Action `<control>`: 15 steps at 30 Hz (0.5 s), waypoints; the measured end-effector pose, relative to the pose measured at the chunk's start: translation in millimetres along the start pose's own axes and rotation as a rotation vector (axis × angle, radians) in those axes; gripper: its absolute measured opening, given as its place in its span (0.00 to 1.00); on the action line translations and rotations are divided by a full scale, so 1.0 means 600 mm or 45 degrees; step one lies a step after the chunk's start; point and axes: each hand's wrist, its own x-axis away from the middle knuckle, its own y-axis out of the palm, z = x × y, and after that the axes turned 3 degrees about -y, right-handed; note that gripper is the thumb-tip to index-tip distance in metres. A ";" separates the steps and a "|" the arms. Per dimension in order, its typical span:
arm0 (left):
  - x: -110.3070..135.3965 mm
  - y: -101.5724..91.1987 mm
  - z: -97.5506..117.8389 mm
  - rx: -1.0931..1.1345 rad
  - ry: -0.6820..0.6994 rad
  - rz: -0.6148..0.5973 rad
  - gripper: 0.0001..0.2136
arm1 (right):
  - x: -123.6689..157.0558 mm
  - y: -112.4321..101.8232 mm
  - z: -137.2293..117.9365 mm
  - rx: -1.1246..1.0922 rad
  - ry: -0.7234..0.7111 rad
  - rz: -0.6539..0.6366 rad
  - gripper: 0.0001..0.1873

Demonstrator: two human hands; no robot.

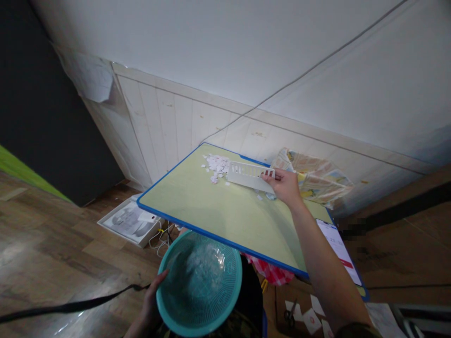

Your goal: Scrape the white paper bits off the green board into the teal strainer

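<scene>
My left hand (pixel 155 293) grips the left rim of a teal plastic colander (pixel 199 281), held just below the table's front edge. Nothing but a shiny reflection shows inside it. My right hand (pixel 283 184) is closed on the right end of a flat white slotted plastic piece (pixel 248 176), its kind unclear. The far end of that piece touches a heap of small white paper scraps (pixel 216 165) on the pale green tabletop (pixel 211 206). A few more scraps (pixel 266 195) lie beneath and beside it, close to my right hand.
A patterned plastic bag (pixel 313 176) rests at the back right against the wall. A phone (pixel 338 249) lies along the right edge. On the floor are a white box (pixel 128 220) with cables, plus scissors (pixel 290 314) among paper squares (pixel 312 320). A dark strap (pixel 77 304) crosses lower left.
</scene>
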 end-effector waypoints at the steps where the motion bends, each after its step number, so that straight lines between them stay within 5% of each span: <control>1: 0.000 0.000 0.001 0.003 0.012 -0.010 0.05 | -0.002 -0.001 -0.001 0.034 -0.018 -0.019 0.14; 15: -0.015 -0.015 0.001 0.062 -0.001 0.019 0.11 | 0.006 -0.060 -0.040 0.556 -0.166 -0.171 0.14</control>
